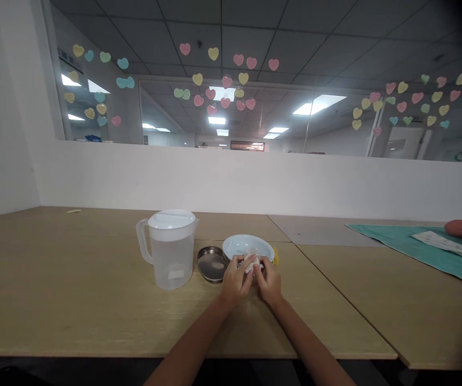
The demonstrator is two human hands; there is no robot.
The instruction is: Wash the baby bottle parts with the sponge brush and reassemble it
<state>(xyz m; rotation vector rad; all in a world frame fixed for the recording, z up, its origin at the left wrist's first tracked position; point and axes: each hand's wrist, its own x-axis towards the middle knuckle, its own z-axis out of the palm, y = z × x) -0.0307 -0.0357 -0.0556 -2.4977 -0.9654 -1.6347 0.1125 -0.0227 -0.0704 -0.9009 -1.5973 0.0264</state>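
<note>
We see dim, greyish room light, flat overall. Bright ceiling panels (319, 105) glow behind glass (279, 115), edges washed out. Soft, pale sheen on tabletop (94, 289); shadows faint. Dark area below table's front edge. Black vignette in right corners. Wide-angle stretch toward sides. We find small white item (252, 261) between hands soft, detail unclear.

The bowl (241, 244) is pale blue; the cloth (411, 241) is plain teal.
</note>
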